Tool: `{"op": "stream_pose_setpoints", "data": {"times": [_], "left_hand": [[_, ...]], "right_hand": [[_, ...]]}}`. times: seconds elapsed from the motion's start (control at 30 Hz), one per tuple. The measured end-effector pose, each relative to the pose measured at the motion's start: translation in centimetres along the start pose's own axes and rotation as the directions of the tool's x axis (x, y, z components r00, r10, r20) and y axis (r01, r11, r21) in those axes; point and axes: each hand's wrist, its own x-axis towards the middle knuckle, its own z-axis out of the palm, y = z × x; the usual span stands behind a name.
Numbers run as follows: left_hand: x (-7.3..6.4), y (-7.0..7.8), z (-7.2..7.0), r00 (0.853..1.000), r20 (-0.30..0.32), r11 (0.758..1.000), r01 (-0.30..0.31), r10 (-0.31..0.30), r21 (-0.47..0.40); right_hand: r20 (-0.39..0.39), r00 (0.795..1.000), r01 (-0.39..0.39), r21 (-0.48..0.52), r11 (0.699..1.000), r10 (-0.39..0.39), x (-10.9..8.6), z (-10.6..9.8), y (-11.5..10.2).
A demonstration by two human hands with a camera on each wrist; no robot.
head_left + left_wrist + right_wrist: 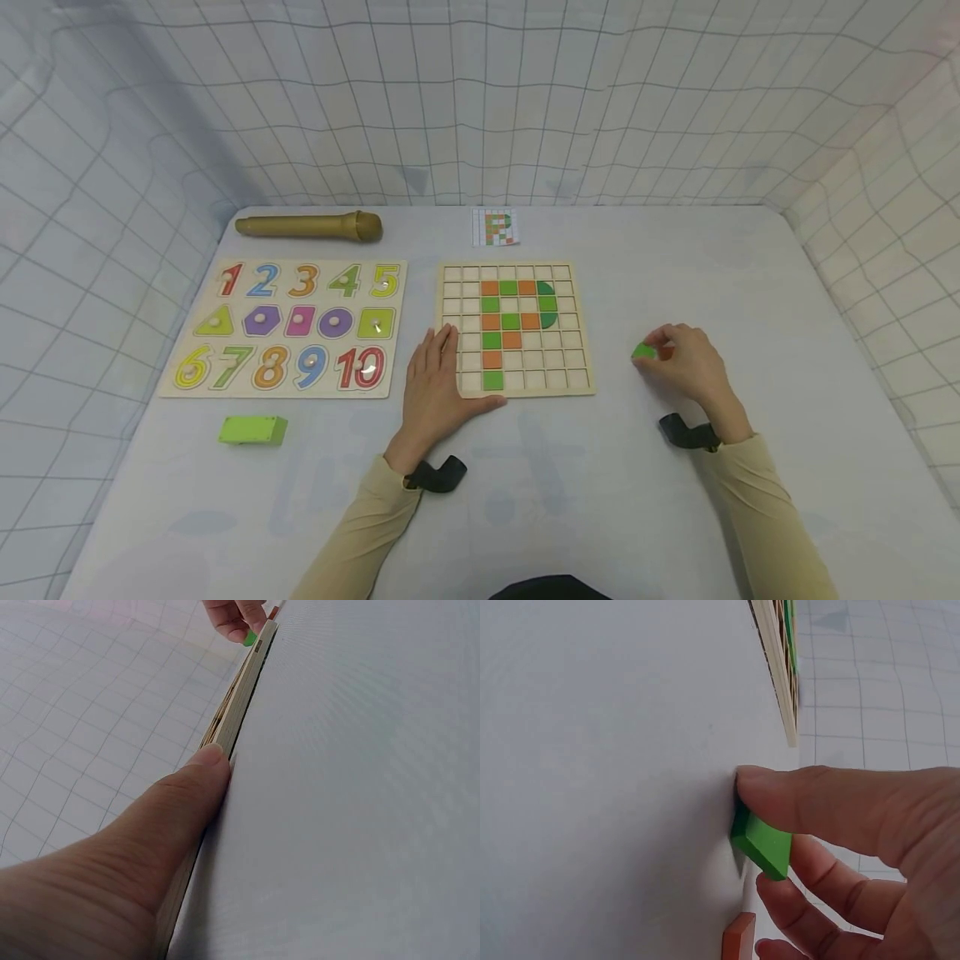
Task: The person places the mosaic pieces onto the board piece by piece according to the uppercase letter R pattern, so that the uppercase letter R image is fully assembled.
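A wooden grid board (555,360) lies flat, bearing orange and green tiles in a P-shaped pattern; the curved part uses two rounded dark green pieces. My left hand (435,398) rests at its lower left corner, fingers straight on the left side. In the left wrist view the thumb (176,795) lies along the board's front edge. To the right of the board, my right hand (693,367) pinches a green tile (769,846) between thumb and fingers, tilted close to the table. An orange tile (739,937) is just below those fingers in the right wrist view.
Behind the board lies a small pattern card (497,227). At the left is a number puzzle board (183,333) with knobbed pieces. A gold microphone (307,227) lies at the back left, and a lime green block (252,430) is in front of the puzzle.
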Motion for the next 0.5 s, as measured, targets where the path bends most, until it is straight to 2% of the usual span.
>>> {"op": "stream_pose_setpoints", "data": {"times": [0.17,0.33,0.5], "left_hand": [[0.0,0.0,0.0,1.0,0.008,1.0,0.006,-0.006,-0.001],[0.0,0.1,0.0,1.0,0.013,1.0,0.012,-0.012,-0.003],[0.0,0.0,0.0,1.0,0.014,1.0,0.014,-0.014,0.002]], "right_hand": [[-0.003,1.0,-0.001,0.03,1.0,0.001,-0.2,0.5,-0.1],[-0.062,0.996,0.071,0.056,0.996,-0.067,-0.3,1.2,-0.5],[-0.09,0.99,0.117,0.085,0.989,-0.11,0.1,1.7,-2.1]]}}
